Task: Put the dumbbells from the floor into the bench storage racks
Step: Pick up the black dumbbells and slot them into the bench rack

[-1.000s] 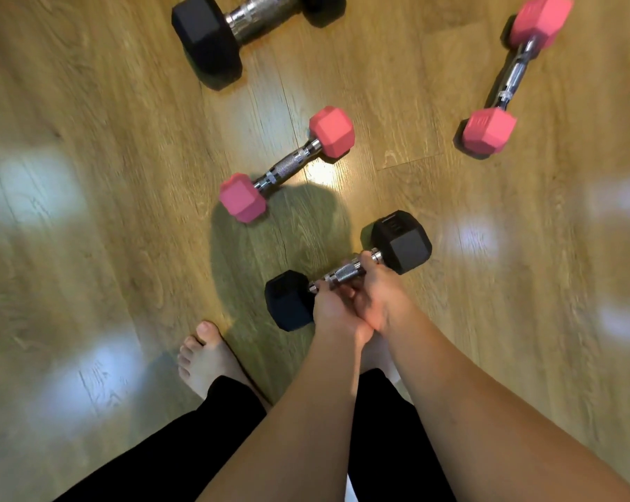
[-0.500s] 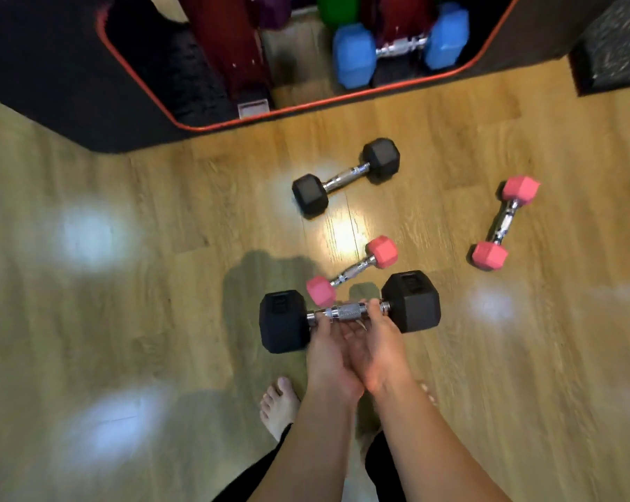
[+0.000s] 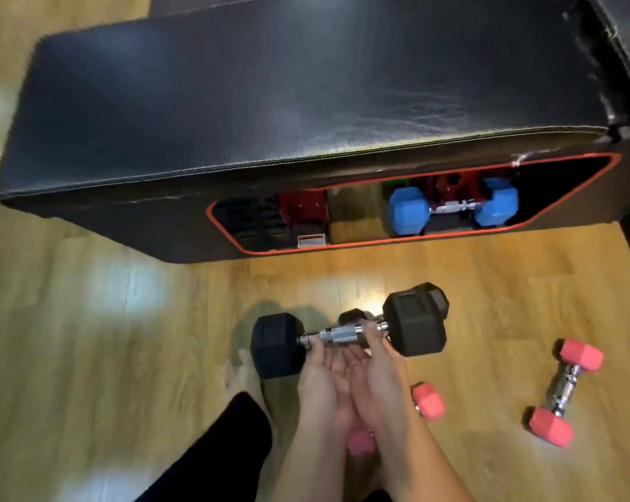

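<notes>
The black dumbbell [image 3: 348, 329] has two hexagonal rubber heads on a knurled chrome handle. It lies level in the air above the floor [image 3: 107, 338], in front of the bench [image 3: 233, 103]. The left hand [image 3: 322, 378] and right hand [image 3: 382, 367] both curl their fingers round the handle from below. Half a second ago the bench opening was at the top edge; now the whole bench fills the upper view, and the pink dumbbell [image 3: 563, 391] lies to the right.

The forearms hide most of a pink dumbbell [image 3: 428, 401]. A second black dumbbell [image 3: 353, 316] shows only partly behind the held one. The floor [image 3: 70, 320] at left is blurred.
</notes>
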